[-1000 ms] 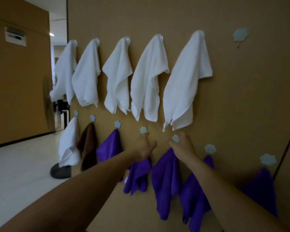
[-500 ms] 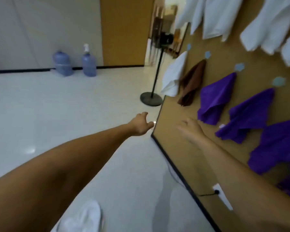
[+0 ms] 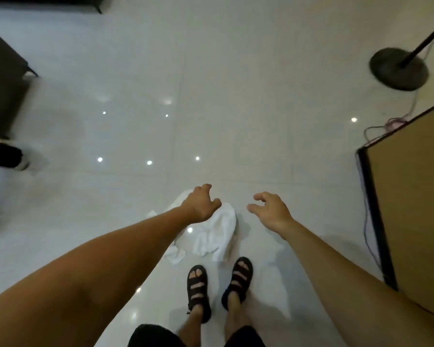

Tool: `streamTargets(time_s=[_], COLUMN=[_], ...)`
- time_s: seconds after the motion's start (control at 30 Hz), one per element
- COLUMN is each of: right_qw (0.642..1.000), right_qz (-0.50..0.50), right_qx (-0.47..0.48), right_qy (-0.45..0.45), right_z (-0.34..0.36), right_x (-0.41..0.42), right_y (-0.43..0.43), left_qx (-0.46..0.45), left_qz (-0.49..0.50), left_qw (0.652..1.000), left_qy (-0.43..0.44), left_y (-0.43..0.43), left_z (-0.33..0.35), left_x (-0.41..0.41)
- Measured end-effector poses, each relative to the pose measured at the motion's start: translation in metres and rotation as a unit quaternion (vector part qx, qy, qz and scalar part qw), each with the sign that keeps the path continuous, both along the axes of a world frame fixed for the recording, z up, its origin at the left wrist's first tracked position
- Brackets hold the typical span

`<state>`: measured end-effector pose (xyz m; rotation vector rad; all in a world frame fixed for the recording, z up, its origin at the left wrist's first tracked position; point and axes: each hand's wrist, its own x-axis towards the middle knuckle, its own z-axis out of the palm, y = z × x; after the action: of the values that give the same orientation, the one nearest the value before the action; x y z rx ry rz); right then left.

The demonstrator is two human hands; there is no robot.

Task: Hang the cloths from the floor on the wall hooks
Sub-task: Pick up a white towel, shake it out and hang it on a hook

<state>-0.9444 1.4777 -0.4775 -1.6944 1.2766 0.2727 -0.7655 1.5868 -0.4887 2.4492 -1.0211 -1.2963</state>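
Both hands reach down empty toward the floor: the left hand [image 3: 201,205] hangs with fingers loosely curled over a crumpled white cloth [image 3: 216,237], gripping nothing, and whether it touches the fabric cannot be told from the head view; the right hand [image 3: 269,211] hovers just beside the cloth, fingers spread and relaxed, nothing between them. Both arms stretch forward and downward from the shoulders, palms facing the floor, wrists slightly bent, the posture of a person stooping to gather something up. The cloth lies in a rumpled heap on the glossy pale tiled floor [image 3: 211,96], just ahead of the person's black sandals [image 3: 198,289]. By the look of it, this cloth has yet to be picked up and hung; the wall hooks are out of view, so how many cloths are already up cannot be judged here. To the right stands the lower edge of a brown panel [image 3: 411,209] with a dark frame, a cable [image 3: 368,136] trailing past its corner toward a round black stand base [image 3: 398,68]. Dark furniture [image 3: 3,83] and another person's shoe [image 3: 8,156] sit at far left.
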Motion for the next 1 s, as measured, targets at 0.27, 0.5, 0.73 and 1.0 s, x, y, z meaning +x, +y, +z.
streamTargets(time_s=[0.27,0.5,0.73,1.0], right_qw=[0.990,0.981,0.959,0.977], right_qz=[0.101,0.163,0.017,-0.020], right_qx=[0.084,0.060,0.115,0.109], right_qy=[0.053,0.085,0.258,0.182], right_z=[-0.216,-0.418,-0.545,-0.562], right_x=[0.053,0.075,0.043,0.039], right_y=[0.031,0.038,0.069,0.092], left_qx=[0.102,0.110,0.131,0.131], left_qz=[0.085,0.124,0.164,0.163], left_qw=[0.991,0.985,0.975,0.974], left_qy=[0.021,0.056,0.076,0.089], left_y=[0.063,0.072,0.099,0.103], left_z=[-0.198,-0.389,-0.497,-0.508], left_x=[0.025,0.012,-0.006,-0.012])
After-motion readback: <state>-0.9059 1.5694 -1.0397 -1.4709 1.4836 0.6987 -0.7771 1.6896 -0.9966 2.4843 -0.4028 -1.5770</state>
